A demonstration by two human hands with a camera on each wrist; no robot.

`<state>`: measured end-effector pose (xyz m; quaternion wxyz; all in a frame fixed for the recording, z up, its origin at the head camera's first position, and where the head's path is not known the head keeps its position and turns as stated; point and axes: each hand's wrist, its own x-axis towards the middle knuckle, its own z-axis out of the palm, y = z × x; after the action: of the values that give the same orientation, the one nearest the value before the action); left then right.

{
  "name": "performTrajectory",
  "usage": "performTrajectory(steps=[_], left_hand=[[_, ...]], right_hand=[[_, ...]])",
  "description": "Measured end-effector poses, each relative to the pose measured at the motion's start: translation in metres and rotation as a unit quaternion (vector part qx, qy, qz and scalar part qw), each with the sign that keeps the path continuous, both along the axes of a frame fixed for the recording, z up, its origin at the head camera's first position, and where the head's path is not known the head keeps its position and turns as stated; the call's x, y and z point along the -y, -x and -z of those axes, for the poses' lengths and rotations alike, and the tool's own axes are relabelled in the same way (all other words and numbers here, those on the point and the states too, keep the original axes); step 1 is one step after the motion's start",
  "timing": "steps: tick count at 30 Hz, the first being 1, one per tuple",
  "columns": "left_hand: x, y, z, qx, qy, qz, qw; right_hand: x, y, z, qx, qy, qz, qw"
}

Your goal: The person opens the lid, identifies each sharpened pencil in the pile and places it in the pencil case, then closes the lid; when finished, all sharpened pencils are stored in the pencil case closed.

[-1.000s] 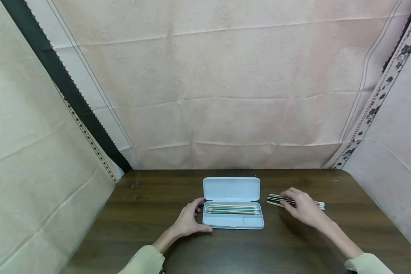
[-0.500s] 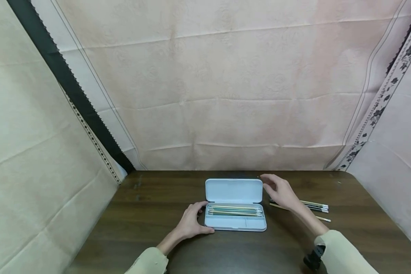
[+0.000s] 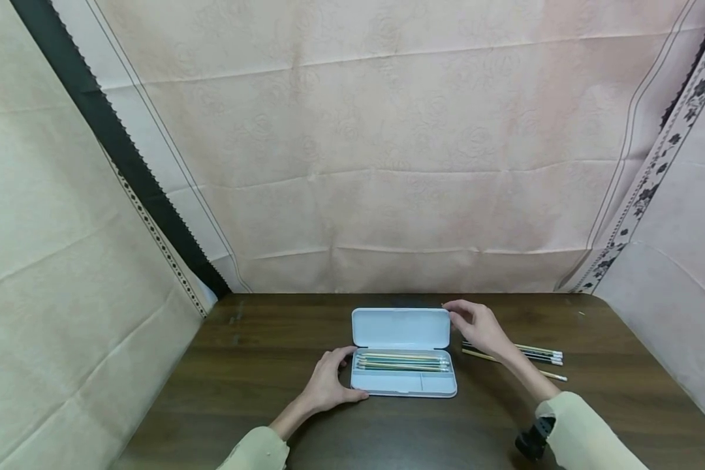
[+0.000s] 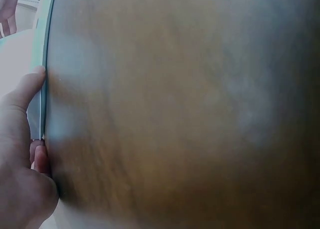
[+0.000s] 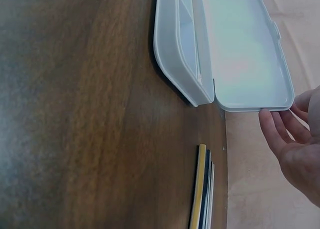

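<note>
A light blue pencil case point(image 3: 404, 385) lies on the table with its lid point(image 3: 401, 328) raised. Inside are several pencils point(image 3: 402, 361), side by side. My left hand point(image 3: 326, 382) holds the case's left end, thumb at the front corner and fingers at the far side. In the left wrist view, the thumb point(image 4: 32, 86) lies along the case's edge. My right hand point(image 3: 480, 328) is at the lid's right edge. In the right wrist view its fingertips point(image 5: 266, 120) touch the lid's rim near the corner, without wrapping round it.
More pencils point(image 3: 543, 356) lie loose on the brown table point(image 3: 241, 378) to the right, partly under my right forearm. A pale cloth wall point(image 3: 399, 196) rises behind the table, with further cloth at both sides.
My right hand has left the loose pencils, moving left and up to the lid's right edge. The loose pencils are spread slightly apart. My left hand stays at the case.
</note>
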<state>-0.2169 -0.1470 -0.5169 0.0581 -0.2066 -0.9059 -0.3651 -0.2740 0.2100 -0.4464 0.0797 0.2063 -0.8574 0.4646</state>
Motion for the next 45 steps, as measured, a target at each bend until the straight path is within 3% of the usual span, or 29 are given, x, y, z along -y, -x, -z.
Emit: performTrajectory(steps=[26,37,45], left_hand=[[-0.001,0.000,-0.001,0.016,-0.011,-0.006,0.9998],[0.002,0.001,-0.001,0.003,-0.013,-0.002,0.9999],[0.008,0.001,-0.003,0.038,-0.009,0.012,0.9991]], right_hand=[[-0.005,-0.030,-0.004,0.008,0.021,0.000,0.9997],[-0.007,-0.038,0.001,-0.064,-0.005,-0.050,0.9967],[-0.008,-0.043,0.006,-0.091,0.015,-0.088,0.9918]])
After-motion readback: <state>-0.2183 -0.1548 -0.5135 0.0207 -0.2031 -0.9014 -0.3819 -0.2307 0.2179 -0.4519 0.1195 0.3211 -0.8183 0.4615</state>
